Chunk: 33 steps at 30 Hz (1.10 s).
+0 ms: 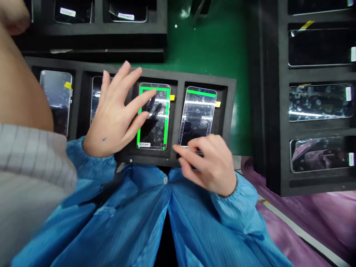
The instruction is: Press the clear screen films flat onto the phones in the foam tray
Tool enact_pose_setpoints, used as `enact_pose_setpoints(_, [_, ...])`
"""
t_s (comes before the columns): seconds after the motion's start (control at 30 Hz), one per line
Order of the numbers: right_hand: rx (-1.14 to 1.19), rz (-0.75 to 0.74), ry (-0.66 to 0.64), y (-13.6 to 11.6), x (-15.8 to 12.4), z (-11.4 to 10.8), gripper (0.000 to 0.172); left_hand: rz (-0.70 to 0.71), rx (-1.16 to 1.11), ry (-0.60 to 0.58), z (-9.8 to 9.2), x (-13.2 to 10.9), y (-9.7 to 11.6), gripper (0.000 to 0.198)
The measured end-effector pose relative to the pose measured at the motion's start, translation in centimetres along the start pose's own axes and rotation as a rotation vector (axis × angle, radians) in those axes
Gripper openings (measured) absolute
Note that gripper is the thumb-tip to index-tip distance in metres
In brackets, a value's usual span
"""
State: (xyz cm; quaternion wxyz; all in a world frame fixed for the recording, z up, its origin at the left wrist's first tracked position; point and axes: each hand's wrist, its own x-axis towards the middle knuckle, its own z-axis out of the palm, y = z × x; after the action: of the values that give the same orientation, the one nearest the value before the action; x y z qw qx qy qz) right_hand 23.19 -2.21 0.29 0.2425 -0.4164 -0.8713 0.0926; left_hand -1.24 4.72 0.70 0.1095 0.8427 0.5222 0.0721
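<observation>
A black foam tray (229, 111) in front of me holds several smartphones in separate slots. My left hand (111, 115) is spread open over its middle, with the index fingertip at the upper part of a smartphone (155, 128) whose screen shows a thick green frame. To the right lies another smartphone (196, 118), with a green bar across its top and small boxes along its sides. Near that phone's lower end is my right hand (210, 163), index finger stretched toward the divider and the other fingers curled. Partly behind my left hand sits a third smartphone (96, 96).
Another person's sleeve (33, 178) and bare forearm (22, 81) reach in at the left. A smartphone (55, 104) with a yellow tab lies in the leftmost slot. More phone trays stand at the back left (155, 27) and right (283, 129) on the green table (211, 48).
</observation>
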Motion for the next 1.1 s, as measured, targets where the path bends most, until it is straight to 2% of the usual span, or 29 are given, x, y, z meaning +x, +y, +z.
enact_pose_setpoints(0.07, [-0.008,-0.093,-0.080,-0.5,1.0,0.4,0.022,-0.013,-0.019,0.065,0.5,0.3,-0.3,0.051])
enact_pose_setpoints(0.2, [-0.076,-0.121,-0.135,-0.6,2.0,1.6,0.023,-0.011,-0.028,0.120,0.7,0.3,-0.8,0.052])
enact_pose_setpoints(0.57, [0.015,-0.223,-0.183,-0.5,1.9,2.2,0.021,0.010,-0.001,0.129,0.4,0.3,-1.7,0.053])
enact_pose_setpoints(0.9, [-0.022,-0.249,-0.235,-0.4,2.6,1.9,0.022,0.005,0.053,0.096,0.0,0.6,-1.5,0.055])
enact_pose_setpoints(1.1, [-0.042,-0.308,-0.299,-0.9,3.4,2.7,0.026,0.033,0.032,0.137,0.6,0.5,-1.9,0.055])
